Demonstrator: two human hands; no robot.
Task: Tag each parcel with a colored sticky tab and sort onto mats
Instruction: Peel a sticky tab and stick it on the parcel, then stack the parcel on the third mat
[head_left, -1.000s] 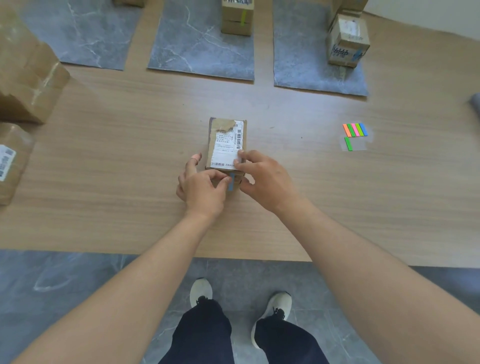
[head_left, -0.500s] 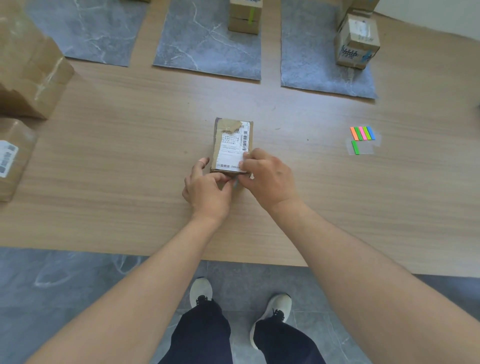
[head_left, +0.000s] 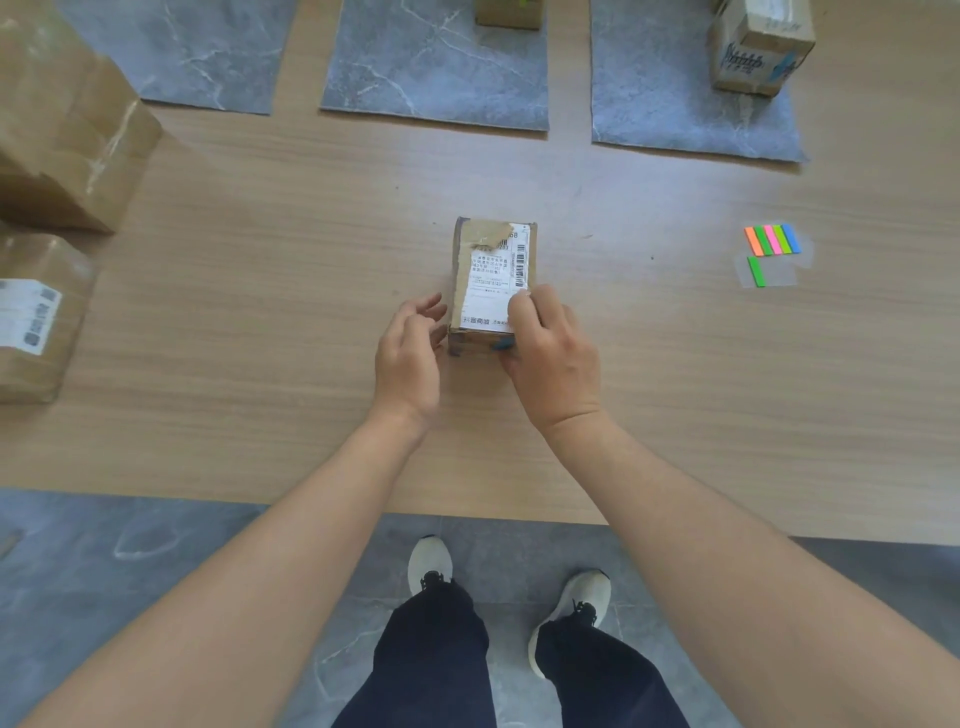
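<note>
Head camera view, looking down on a wooden table (head_left: 260, 322) with the person's two bare forearms reaching in from below. A small cardboard parcel (head_left: 467, 280) lies flat at the middle of the table, well short of the mats. Its long axis runs almost straight away from the person, one short end facing them. A white shipping label (head_left: 493, 291) covers most of its top, with the print upright to the person and a barcode along the right edge.

A blue sticky tab (head_left: 503, 344) shows on the near end face, partly hidden by the right hand (head_left: 550, 358). That hand grips the parcel's near right corner, its fingers curled over onto the label. The left hand (head_left: 410, 353) sits just beside the parcel's near left side, fingers loosely curled and holding nothing. Whether they touch the cardboard I cannot tell.

To the right, well apart from the parcel, lies a pad of sticky tabs (head_left: 772, 240) in orange, green, pink and blue, with one loose green tab (head_left: 756, 271) on clear backing just below it.

Three grey marbled mats lie side by side along the far edge: left mat (head_left: 197, 52), middle mat (head_left: 436, 67), right mat (head_left: 670, 93). A box with blue print (head_left: 758, 47) stands on the right mat. Another box (head_left: 509, 13), mostly cut off by the frame, stands on the middle mat.

Two larger brown boxes wait at the left edge of the table, one taped (head_left: 67, 130), one labelled (head_left: 36, 317).
</note>
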